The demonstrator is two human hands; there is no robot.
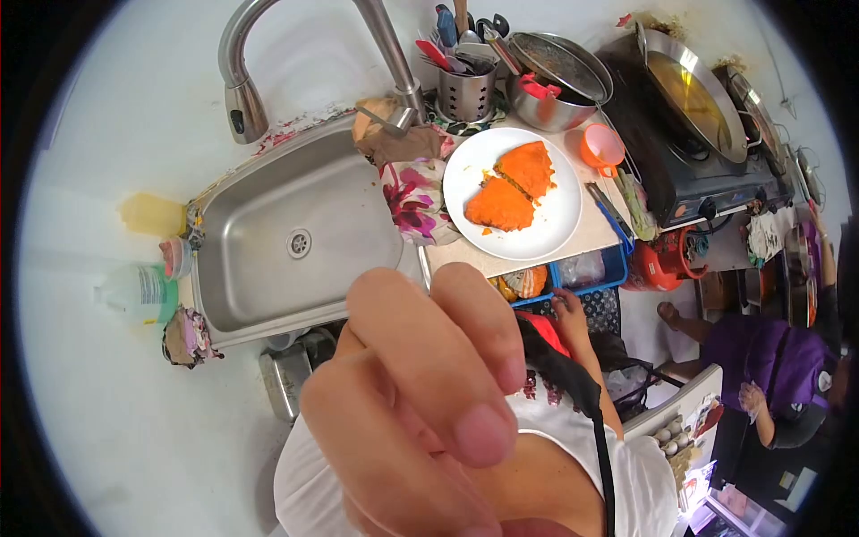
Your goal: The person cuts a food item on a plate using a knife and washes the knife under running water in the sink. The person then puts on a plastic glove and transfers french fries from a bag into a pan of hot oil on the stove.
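Note:
My left hand (pixel 420 394) fills the lower middle of the view, very close to the camera, its fingers curled inward with no object visible between them. Lower right of the plate, my right hand (pixel 570 313) rests by the front edge of a blue tray (pixel 591 288), fingers slightly apart and nothing seen in it. On the counter (pixel 470 258) a white plate (pixel 555 228) holds two orange, flat pieces of food (pixel 501 204), lying side by side. A floral cloth (pixel 416 201) lies between the plate and the sink.
A steel sink (pixel 268 237) with a tall faucet (pixel 246 107) is at left. Behind the plate stand a utensil holder (pixel 465 94) and a pot with strainer (pixel 550 107). An orange cup (pixel 601 148) sits beside a stove with an oil-filled wok (pixel 689 89). Another person (pixel 761 358) is at right.

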